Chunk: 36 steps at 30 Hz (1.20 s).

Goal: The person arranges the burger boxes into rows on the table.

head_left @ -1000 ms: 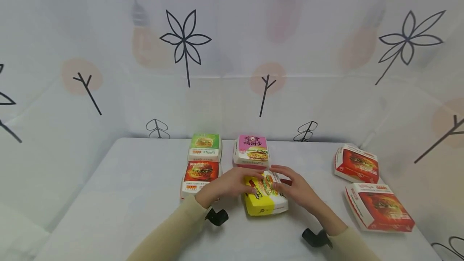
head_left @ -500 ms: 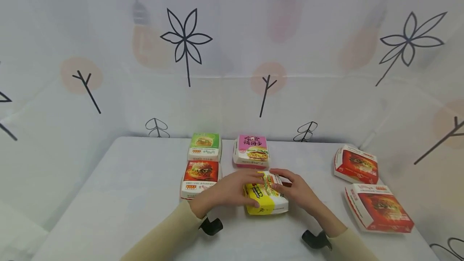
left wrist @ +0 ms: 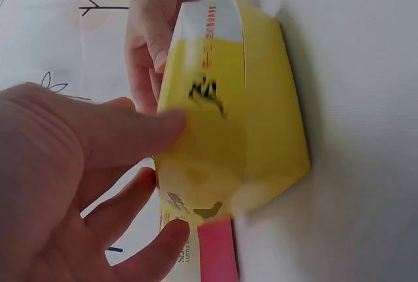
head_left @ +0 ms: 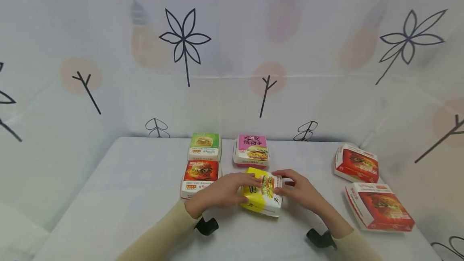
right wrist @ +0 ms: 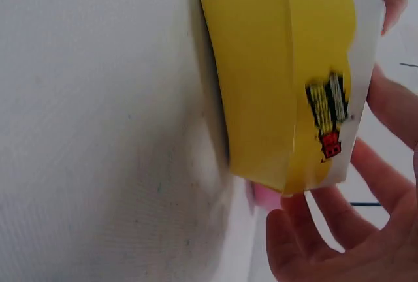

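A yellow and white burger box [head_left: 260,200] sits on the table between both hands, turned slightly askew. My left hand [head_left: 225,190] touches its left side, thumb at the near corner and fingers on the top's far part; in the left wrist view the thumb of the left hand [left wrist: 72,158] lies against the yellow box [left wrist: 215,112]. My right hand [head_left: 303,191] is at the box's right side with bent, spread fingers; in the right wrist view fingers of the right hand [right wrist: 366,210] surround the end of the box [right wrist: 261,86].
Behind the yellow box stands a pink-topped box [head_left: 252,148]. To the left, a green-topped box [head_left: 205,145] is behind a red-topped box [head_left: 201,175]. Two red boxes, one farther back [head_left: 357,164] and one nearer [head_left: 381,208], lie at the table's right edge.
The yellow box has rotated a little clockwise and shifted slightly left. My left hand has moved left with its thumb, and my right hand has moved slightly right.
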Motion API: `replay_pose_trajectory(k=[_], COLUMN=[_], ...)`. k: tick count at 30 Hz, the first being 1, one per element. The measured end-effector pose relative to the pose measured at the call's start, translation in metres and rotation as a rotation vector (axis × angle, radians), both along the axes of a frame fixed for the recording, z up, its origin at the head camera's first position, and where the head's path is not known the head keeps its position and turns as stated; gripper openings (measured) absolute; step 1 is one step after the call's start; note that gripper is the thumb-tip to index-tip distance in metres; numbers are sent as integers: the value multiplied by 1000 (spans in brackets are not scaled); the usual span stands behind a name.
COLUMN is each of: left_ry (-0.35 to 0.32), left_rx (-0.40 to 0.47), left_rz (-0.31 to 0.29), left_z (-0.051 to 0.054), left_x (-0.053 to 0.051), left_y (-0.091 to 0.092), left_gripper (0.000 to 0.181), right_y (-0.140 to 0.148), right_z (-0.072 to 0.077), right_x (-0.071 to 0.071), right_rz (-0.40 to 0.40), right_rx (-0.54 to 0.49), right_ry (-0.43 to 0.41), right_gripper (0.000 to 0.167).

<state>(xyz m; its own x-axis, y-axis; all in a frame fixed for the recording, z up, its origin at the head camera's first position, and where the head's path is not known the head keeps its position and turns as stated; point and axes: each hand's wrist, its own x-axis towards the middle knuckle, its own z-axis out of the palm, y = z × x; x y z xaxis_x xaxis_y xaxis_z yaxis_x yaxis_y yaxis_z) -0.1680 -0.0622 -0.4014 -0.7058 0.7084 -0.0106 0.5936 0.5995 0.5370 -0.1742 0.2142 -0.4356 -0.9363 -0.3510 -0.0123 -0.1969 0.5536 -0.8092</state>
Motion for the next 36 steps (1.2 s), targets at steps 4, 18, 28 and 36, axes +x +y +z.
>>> replay_pose_trajectory(k=[4, 18, 28, 36], left_ry=[1, 40, -24, -40], left_rx=[28, 24, 73, 102], left_rz=[11, 146, 156, 169], left_z=[1, 3, 9, 4], left_x=[-4, -1, 11, 12], left_y=[-2, -8, -19, -21], left_gripper=[51, 37, 38, 42], right_y=[3, 1, -5, -7], right_z=[2, -2, 0, 2], right_x=[1, 7, 14, 17], right_rz=[101, 81, -5, -24], right_rx=[-25, -35, 8, 25], right_ry=[-26, -64, -77, -52], right_gripper=[56, 56, 58, 56])
